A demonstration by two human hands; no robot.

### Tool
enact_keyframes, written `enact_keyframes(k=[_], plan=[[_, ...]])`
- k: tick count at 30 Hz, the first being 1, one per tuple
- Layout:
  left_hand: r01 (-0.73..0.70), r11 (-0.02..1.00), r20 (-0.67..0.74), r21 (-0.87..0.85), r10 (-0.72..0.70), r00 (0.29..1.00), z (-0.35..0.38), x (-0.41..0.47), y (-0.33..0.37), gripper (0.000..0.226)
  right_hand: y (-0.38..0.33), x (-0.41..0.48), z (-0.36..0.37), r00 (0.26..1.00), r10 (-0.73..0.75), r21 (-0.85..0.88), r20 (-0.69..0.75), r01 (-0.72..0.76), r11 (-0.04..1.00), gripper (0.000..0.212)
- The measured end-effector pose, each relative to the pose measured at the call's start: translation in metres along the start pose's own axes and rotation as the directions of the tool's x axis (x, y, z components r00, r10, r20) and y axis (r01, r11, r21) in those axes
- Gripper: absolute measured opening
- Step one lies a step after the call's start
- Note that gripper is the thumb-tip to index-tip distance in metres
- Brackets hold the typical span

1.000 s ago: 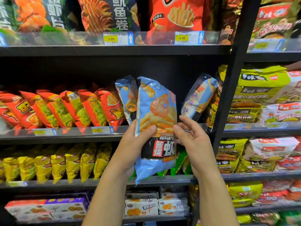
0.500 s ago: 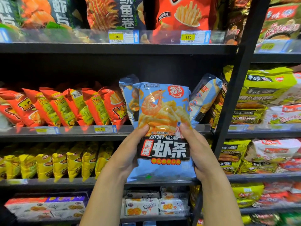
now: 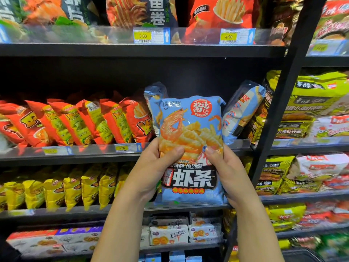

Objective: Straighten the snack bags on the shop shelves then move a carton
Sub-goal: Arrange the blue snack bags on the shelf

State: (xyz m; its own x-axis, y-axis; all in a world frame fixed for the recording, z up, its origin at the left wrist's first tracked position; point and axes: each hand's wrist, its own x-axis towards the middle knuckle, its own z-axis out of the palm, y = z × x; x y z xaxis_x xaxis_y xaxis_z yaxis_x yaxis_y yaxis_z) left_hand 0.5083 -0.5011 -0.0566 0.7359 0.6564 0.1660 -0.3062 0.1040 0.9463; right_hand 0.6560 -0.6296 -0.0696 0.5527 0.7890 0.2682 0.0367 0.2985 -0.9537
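Observation:
A light blue shrimp-stick snack bag (image 3: 190, 133) is held upright in front of the middle shelf (image 3: 79, 156), its printed front facing me. My left hand (image 3: 151, 171) grips its left edge with the thumb on the front. My right hand (image 3: 224, 173) grips its right edge the same way. Two more blue bags stand on the shelf behind it: one (image 3: 154, 99) at the left, another (image 3: 241, 110) leaning at the right. No carton is clearly in view.
Red and yellow chip bags (image 3: 75, 121) lean in a row to the left. Yellow bags (image 3: 62, 188) fill the shelf below, white boxed snacks (image 3: 170, 233) the one under that. A black upright post (image 3: 279, 110) separates a right bay of yellow-green bags (image 3: 309, 103).
The blue bag turned from edge-on to face me squarely and rose slightly. My right hand closed onto its right edge; both hands now hold it.

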Motion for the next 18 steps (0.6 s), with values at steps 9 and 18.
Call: enact_keyframes(k=[9, 18], plan=[[0.017, 0.999, 0.166, 0.045, -0.024, 0.986, -0.021, 0.008, -0.008, 0.059, 0.005, -0.002, -0.003, 0.996, -0.025, -0.082, -0.089, 0.017, 0.996, 0.041], [-0.080, 0.996, 0.053, 0.044, 0.078, 0.996, 0.003, 0.052, -0.006, 0.060, 0.002, 0.042, -0.034, 0.980, -0.016, -0.180, -0.198, -0.021, 0.983, 0.061]])
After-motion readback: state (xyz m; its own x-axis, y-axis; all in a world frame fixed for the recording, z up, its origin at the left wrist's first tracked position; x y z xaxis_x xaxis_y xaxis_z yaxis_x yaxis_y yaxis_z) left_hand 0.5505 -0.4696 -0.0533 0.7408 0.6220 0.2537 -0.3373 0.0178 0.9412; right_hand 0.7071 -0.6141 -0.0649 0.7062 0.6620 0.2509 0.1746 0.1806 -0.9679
